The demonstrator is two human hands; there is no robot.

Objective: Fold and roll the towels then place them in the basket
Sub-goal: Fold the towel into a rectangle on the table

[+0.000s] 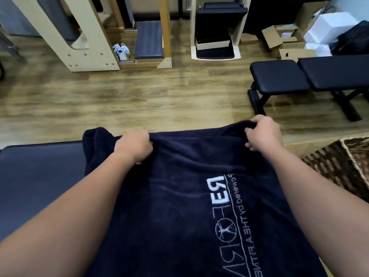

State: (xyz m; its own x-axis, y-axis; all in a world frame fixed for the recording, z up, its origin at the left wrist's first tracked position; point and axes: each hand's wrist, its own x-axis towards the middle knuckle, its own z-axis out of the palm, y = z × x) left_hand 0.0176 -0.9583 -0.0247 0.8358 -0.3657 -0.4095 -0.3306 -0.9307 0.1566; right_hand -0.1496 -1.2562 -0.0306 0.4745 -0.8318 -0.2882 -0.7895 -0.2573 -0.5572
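A dark navy towel (pixel 179 206) with white mirrored lettering lies spread over a padded dark table (pixel 40 176) in front of me. My left hand (pixel 135 145) grips the towel's far edge near its left side. My right hand (pixel 261 132) grips the same far edge further right, and the cloth bunches up under both sets of fingers. A brown woven basket (pixel 339 162) stands at the right, beside the table; its inside is mostly out of view.
Beyond the table is wooden floor (pixel 139 96). A black padded bench (pixel 299 78) stands at the right rear. Wooden exercise frames (pixel 79 37) and cardboard boxes (pixel 283 41) line the back.
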